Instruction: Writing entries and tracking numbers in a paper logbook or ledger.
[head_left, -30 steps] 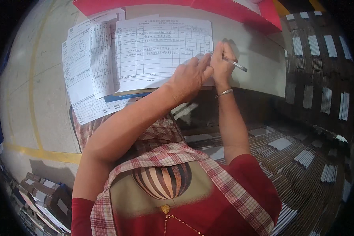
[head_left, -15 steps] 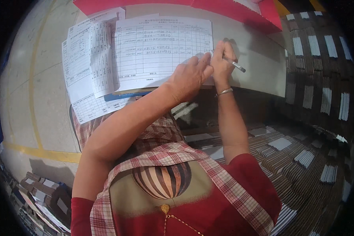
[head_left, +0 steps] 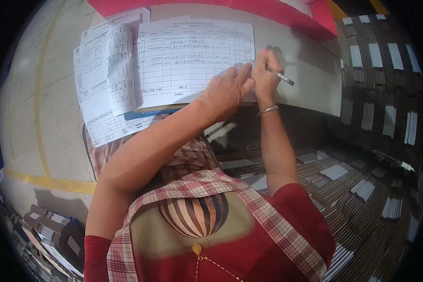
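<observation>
A printed form (head_left: 188, 77) with a ruled table and handwritten rows lies in front of me. My left hand (head_left: 226, 91) rests on its lower right part, fingers stretched toward the right edge, holding nothing. My right hand (head_left: 266, 77) grips a pen (head_left: 285, 80) with a dark end slanting out to the right. The writing tip is near the form's right edge, partly hidden by the fingers. Both hands are close together, almost touching. More printed sheets (head_left: 94, 82) overlap at the form's left, one of them folded or curled.
Under the form's lower edge a blue board (head_left: 150, 113) peeks out. A pink-red box edge (head_left: 286, 19) runs along the far side of the pale surface (head_left: 310, 75). Stacks of flat cardboard (head_left: 362, 183) fill the right side. More stacked pieces (head_left: 56, 232) stand at lower left.
</observation>
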`<state>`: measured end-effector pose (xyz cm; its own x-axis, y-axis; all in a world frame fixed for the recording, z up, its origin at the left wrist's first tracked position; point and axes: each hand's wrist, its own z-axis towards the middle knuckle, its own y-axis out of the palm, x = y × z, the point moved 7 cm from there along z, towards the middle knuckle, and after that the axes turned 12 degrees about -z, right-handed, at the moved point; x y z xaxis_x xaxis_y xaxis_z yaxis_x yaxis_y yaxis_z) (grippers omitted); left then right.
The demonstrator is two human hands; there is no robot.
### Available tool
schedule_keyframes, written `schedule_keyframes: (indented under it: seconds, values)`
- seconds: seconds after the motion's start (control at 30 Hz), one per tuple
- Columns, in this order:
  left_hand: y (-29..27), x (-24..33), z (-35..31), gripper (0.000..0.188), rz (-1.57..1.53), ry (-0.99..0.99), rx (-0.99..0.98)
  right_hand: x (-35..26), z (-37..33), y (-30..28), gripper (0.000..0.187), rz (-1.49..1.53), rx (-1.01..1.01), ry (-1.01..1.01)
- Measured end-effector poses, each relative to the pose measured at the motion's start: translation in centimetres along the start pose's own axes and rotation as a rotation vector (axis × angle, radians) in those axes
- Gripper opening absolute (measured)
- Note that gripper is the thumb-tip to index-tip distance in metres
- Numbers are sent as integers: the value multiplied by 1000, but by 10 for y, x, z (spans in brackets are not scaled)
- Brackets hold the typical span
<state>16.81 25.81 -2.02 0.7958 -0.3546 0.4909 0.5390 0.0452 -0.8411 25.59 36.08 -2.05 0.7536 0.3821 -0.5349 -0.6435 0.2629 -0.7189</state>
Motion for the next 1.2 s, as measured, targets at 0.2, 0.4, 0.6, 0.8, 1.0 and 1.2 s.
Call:
schedule_keyframes:
  seconds: [0.2,0.4,0.6,0.8,1.0,1.2]
  values:
    - [-4,1,1,51,-5,6,10,-1,1,-1,26,-29,-2,19]
    - [2,2,-6,49,5,21,36,23,2,2,40,403,10,236]
    - [3,6,-12,60,61,25,28,4,-8,1,38,326,-64,41]
    - [2,5,-11,60,85,-10,-41,-9,-9,-3,34,137,26,-54]
    - [2,6,-11,60,80,12,9,-9,-8,-4,32,65,-6,-72]
    - [0,6,-12,60,78,33,48,-8,-11,-6,32,69,13,-31]
